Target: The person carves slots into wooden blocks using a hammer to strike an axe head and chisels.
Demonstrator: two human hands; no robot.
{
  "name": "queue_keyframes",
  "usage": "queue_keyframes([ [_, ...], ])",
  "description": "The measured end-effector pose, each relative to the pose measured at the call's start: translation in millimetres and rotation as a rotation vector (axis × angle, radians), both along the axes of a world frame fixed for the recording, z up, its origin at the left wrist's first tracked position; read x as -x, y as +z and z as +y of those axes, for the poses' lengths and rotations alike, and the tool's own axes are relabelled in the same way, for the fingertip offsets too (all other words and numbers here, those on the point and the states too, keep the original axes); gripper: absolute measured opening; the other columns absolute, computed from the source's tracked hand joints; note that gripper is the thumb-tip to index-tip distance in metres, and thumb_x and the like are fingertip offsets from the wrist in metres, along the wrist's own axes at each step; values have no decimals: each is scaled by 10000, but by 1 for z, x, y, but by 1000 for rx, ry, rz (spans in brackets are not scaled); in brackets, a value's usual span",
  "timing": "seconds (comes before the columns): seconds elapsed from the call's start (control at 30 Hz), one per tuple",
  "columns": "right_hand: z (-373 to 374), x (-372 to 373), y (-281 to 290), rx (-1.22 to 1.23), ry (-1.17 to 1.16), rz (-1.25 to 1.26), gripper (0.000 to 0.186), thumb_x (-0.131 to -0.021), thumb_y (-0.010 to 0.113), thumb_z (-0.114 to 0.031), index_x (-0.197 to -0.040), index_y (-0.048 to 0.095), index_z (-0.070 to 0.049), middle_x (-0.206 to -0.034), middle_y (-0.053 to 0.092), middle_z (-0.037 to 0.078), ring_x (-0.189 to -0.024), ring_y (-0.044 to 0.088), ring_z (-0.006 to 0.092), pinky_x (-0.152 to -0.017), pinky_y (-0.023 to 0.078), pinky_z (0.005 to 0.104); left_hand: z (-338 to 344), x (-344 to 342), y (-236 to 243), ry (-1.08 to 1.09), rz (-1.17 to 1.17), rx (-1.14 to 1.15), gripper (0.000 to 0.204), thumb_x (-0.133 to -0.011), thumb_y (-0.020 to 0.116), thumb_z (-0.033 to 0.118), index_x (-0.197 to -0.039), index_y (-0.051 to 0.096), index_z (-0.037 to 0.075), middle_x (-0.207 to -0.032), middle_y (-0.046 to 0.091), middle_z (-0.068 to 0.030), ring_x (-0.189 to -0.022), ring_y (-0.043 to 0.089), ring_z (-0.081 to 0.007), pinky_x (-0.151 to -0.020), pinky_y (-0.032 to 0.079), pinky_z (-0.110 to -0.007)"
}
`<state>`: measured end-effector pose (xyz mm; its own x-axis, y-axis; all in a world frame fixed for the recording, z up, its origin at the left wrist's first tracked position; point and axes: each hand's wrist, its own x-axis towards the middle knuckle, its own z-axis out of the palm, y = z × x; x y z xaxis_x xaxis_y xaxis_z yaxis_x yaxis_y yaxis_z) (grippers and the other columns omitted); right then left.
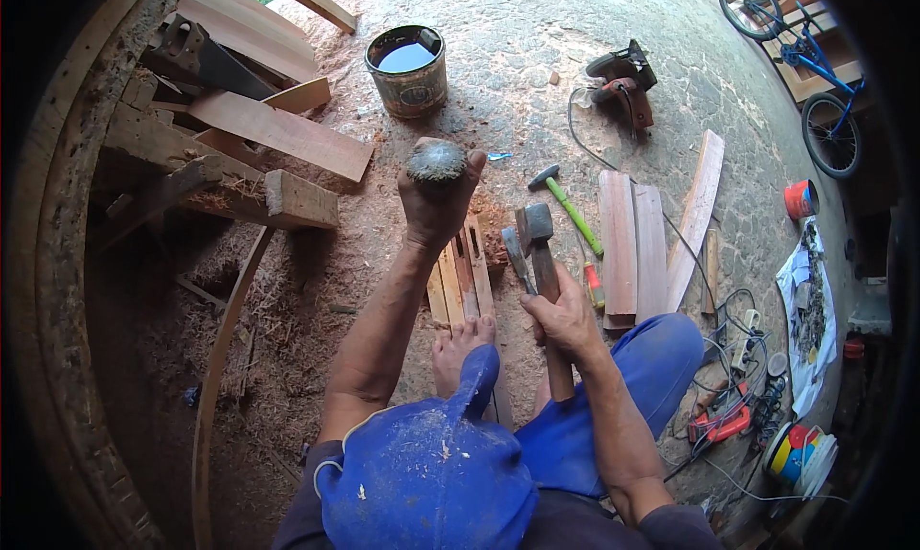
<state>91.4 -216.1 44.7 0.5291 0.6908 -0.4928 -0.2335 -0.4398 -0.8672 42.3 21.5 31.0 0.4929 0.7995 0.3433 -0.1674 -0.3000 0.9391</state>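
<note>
My left hand (436, 205) is wrapped round a tool with a round, frayed grey end (438, 161). That end faces up, and the rest of the tool is hidden below my fist. My right hand (565, 317) grips a hammer (546, 267) by its wooden handle, head upward. Close to the hammer head is a narrow metal blade (516, 251); whether my fingers also hold it, I cannot tell. Beneath my hands lie narrow wooden pieces (448, 282), some with slots cut in them. My bare foot (465, 351) presses on them.
A green-handled hammer (575, 213) and a red-handled tool (593, 284) lie at right, beside loose boards (619, 234). Farther off are a water bucket (412, 82) and a corded power saw (628, 90). Timber and a handsaw (216, 63) fill the left; cables (738, 330) tangle at right.
</note>
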Motion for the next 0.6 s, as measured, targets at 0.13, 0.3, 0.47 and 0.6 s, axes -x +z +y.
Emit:
queue_keyframes([
  [0.13, -2, 1, 0, -33, -8, -9, 600, -877, 694, -105, -1421, 454, -28, -736, 577, 28, -512, 565, 116, -445, 479, 302, 1, 1, -3, -32, 45, -46, 246, -875, 824, 157, -813, 618, 36, -693, 618, 10, -638, 552, -81, -613, 478, -291],
  [0.3, -1, -3, 4, -114, -5, 41, 638, -880, 703, -84, -1451, 425, -27, -778, 588, 42, -516, 566, 104, -433, 475, 299, 0, 1, -4, -31, 52, -62, 261, -877, 813, 170, -804, 603, 34, -663, 595, 4, -593, 538, -106, -577, 468, -309],
  [0.47, 9, -4, 32, -190, 18, -35, 686, -888, 702, -84, -1496, 389, -25, -952, 628, 63, -652, 627, 124, -578, 547, 304, -6, -1, 0, 28, -16, -221, 267, -885, 806, 178, -777, 607, 37, -647, 598, 5, -594, 549, -102, -582, 468, -308],
  [0.6, 12, -5, 39, -281, 45, -303, 695, -896, 702, -92, -1510, 383, -30, -1104, 666, 82, -860, 675, 188, -828, 561, 335, 4, 1, -6, 60, 1, -113, 335, -915, 781, 139, -657, 577, 75, -546, 535, 41, -482, 500, -69, -470, 406, -262],
])
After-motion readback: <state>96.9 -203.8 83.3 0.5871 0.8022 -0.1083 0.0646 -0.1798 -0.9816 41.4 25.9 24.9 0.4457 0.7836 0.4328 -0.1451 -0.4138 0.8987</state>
